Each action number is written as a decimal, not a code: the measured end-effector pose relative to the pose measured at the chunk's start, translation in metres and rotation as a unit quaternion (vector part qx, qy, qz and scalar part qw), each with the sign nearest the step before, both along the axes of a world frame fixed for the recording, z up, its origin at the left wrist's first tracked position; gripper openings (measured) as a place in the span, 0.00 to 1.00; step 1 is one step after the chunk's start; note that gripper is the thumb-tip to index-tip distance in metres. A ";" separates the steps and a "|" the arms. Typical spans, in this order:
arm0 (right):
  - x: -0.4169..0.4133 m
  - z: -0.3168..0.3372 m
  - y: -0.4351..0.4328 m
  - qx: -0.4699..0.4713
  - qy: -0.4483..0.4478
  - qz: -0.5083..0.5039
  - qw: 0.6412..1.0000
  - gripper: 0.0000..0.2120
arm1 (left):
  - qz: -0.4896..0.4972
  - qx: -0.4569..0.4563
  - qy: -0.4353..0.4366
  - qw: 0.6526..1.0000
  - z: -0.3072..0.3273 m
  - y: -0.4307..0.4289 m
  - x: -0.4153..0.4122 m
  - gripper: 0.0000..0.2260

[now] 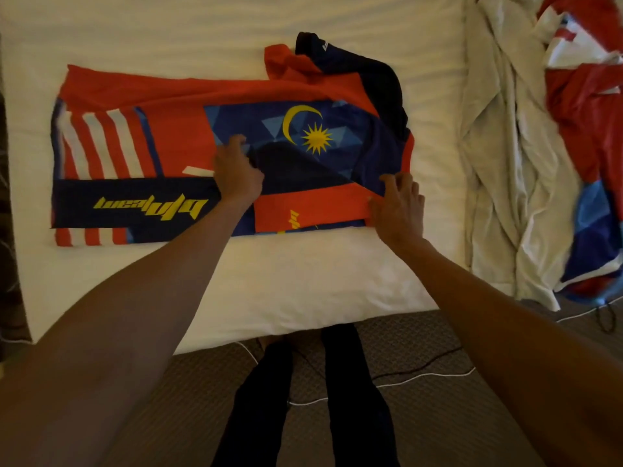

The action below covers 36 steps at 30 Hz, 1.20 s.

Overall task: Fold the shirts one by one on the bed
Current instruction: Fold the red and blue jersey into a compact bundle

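A red, blue and navy jersey (161, 129) with a yellow crescent and star lies spread sideways on the white bed (303, 281). Its near sleeve is folded over onto the body, and the far navy sleeve sticks out at the top. My left hand (236, 173) sits on the middle of the shirt, its fingers curled into the fabric at the edge of the dark fold. My right hand (397, 207) rests on the right corner of the folded red part, fingers spread and pressing down.
A crumpled white duvet (499, 163) lies along the right of the bed. More red, white and blue shirts (586, 106) are heaped beyond it. Below the bed edge are patterned carpet, my dark-trousered legs (303, 399) and loose cables (421, 375).
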State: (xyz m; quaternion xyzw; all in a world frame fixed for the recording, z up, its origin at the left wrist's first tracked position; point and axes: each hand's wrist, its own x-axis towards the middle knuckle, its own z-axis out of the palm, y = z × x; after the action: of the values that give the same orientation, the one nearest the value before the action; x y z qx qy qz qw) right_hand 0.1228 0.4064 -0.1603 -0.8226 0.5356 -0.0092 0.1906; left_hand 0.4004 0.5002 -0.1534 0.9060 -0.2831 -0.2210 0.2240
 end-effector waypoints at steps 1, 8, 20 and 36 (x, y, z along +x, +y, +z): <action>0.004 -0.002 -0.001 -0.024 -0.008 0.005 1.000 0.18 | -0.043 0.003 -0.076 0.996 -0.001 -0.003 -0.002 0.25; 0.038 -0.029 0.034 0.021 -0.088 0.074 0.993 0.08 | -0.339 0.010 -0.142 0.930 -0.049 0.006 -0.072 0.24; -0.007 -0.043 0.000 -0.021 -0.066 -0.047 0.996 0.09 | -0.313 0.074 -0.162 0.933 -0.061 0.040 -0.013 0.28; 0.196 0.021 -0.178 0.050 -0.049 0.051 0.996 0.24 | -0.063 -0.053 0.082 0.993 0.015 -0.134 0.115 0.22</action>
State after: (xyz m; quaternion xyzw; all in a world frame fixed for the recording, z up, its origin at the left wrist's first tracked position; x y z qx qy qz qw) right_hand 0.3187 0.2281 -0.1396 -0.8370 0.4825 -0.0127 0.2578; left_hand 0.5156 0.3662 -0.1388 0.8522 -0.3317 -0.2926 0.2796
